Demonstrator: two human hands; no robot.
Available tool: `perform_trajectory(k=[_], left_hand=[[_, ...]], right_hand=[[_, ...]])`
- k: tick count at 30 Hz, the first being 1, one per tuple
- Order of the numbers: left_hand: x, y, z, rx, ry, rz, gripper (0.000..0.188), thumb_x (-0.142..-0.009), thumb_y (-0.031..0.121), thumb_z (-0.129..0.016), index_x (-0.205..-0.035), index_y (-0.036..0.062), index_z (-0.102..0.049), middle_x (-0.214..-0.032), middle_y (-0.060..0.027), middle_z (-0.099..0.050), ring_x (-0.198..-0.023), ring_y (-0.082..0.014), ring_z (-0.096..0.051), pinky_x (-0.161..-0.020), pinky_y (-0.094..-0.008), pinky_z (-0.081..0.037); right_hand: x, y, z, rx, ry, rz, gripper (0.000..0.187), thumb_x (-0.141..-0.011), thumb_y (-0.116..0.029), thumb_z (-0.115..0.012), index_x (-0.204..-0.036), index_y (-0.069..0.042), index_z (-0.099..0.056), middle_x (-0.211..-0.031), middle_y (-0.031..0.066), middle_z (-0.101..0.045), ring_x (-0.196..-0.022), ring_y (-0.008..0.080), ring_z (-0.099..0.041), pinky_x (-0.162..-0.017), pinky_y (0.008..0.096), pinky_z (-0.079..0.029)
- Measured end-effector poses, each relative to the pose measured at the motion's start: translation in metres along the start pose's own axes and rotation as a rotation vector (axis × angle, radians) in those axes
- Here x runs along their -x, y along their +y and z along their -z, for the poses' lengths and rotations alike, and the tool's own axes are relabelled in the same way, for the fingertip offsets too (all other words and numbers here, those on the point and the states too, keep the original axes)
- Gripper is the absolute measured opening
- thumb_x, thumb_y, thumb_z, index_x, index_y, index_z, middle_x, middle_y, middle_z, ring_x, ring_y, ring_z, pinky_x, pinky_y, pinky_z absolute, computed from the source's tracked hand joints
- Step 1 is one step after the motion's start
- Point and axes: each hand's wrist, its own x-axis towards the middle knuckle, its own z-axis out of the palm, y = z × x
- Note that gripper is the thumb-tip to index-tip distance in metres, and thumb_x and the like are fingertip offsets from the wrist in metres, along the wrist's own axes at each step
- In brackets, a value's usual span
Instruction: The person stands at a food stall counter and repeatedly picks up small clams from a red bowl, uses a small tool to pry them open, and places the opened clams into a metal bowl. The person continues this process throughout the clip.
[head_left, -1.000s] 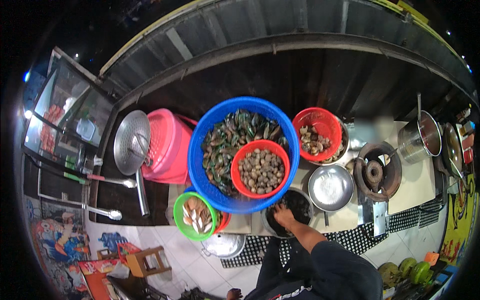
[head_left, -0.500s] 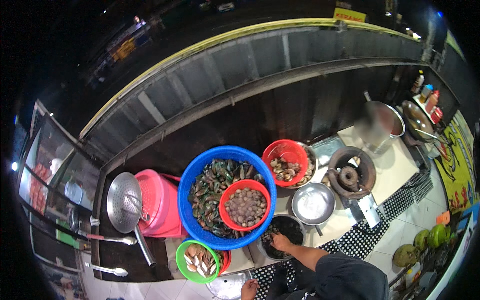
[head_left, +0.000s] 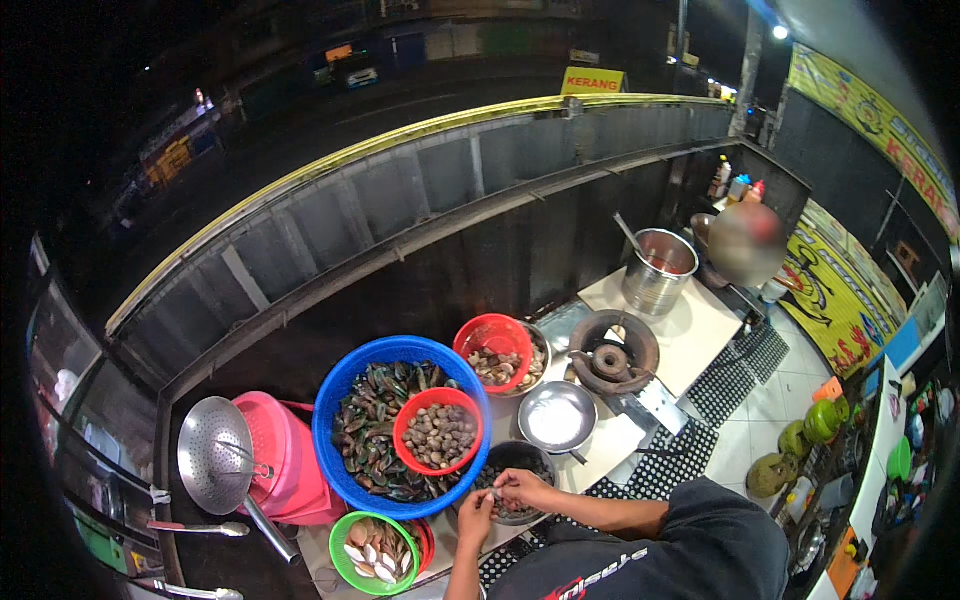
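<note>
My left hand (head_left: pixel 476 514) and my right hand (head_left: pixel 524 490) meet at the near edge of a metal pot (head_left: pixel 551 466) with dark contents. The fingers of both are pinched together around something small and pale, too little to name. Left of the pot stands a big blue basket (head_left: pixel 328 445) of green mussels (head_left: pixel 372 420). Inside it rests a red bowl (head_left: pixel 472 458) of small round clams (head_left: pixel 440 436). A green basket (head_left: pixel 336 560) of pale, elongated shells (head_left: pixel 376 562) is left of my left hand.
Behind the pot are a metal pan (head_left: pixel 556 416), a red bowl of shellfish (head_left: pixel 497 364) and a round clay stove (head_left: pixel 640 340). A tall steel pot (head_left: pixel 655 290) stands farther right. A perforated ladle (head_left: pixel 214 450) leans by a pink tub (head_left: pixel 280 450) at left.
My right hand has come up out of the dark contents of the pot. My left hand has risen to meet it. The view has swung to the right.
</note>
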Motion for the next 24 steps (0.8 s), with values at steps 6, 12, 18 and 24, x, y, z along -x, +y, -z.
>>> perform_trajectory(k=[6, 12, 18, 24], left_hand=[[0.003, 0.044, 0.002, -0.043, -0.011, -0.253, 0.015, -0.09, 0.008, -0.061, -0.103, -0.0006, -0.062, -0.091, -0.0063, -0.065, -0.08, -0.0121, -0.062, -0.072, -0.026, -0.05], [-0.007, 0.052, 0.011, -0.121, -0.069, -0.309, 0.007, -0.084, 0.002, -0.065, -0.089, 0.0026, -0.06, -0.087, -0.0026, -0.062, -0.081, -0.0115, -0.057, -0.075, -0.0281, -0.049], [0.007, 0.066, 0.023, -0.029, -0.084, -0.297, 0.009, -0.087, 0.009, -0.066, -0.09, 0.005, -0.058, -0.081, 0.0027, -0.058, -0.072, -0.0059, -0.054, -0.065, -0.023, -0.047], [0.003, 0.066, 0.032, 0.026, -0.11, -0.287, 0.016, -0.084, 0.012, -0.071, -0.088, 0.0049, -0.057, -0.079, 0.0035, -0.057, -0.072, -0.0047, -0.052, -0.065, -0.0229, -0.045]], right_hand=[[0.017, -0.04, -0.027, 0.312, 0.151, 0.189, 0.012, -0.09, -0.009, -0.059, -0.098, -0.001, -0.058, -0.081, 0.0047, -0.064, -0.066, 0.0101, -0.061, -0.057, 0.0245, -0.049], [0.021, -0.049, -0.03, 0.497, 0.145, 0.348, 0.013, -0.09, -0.008, -0.058, -0.101, -0.001, -0.059, -0.085, 0.0042, -0.066, -0.067, 0.0093, -0.062, -0.058, 0.0255, -0.05], [0.014, -0.05, -0.039, 0.302, 0.048, 0.252, 0.015, -0.087, 0.0, -0.059, -0.102, 0.002, -0.058, -0.084, 0.0062, -0.064, -0.07, 0.0105, -0.06, -0.062, 0.0254, -0.05], [0.01, -0.066, -0.048, 0.389, 0.021, 0.187, 0.013, -0.088, -0.002, -0.057, -0.1, 0.004, -0.057, -0.082, 0.0068, -0.063, -0.07, 0.0108, -0.061, -0.062, 0.0256, -0.051]])
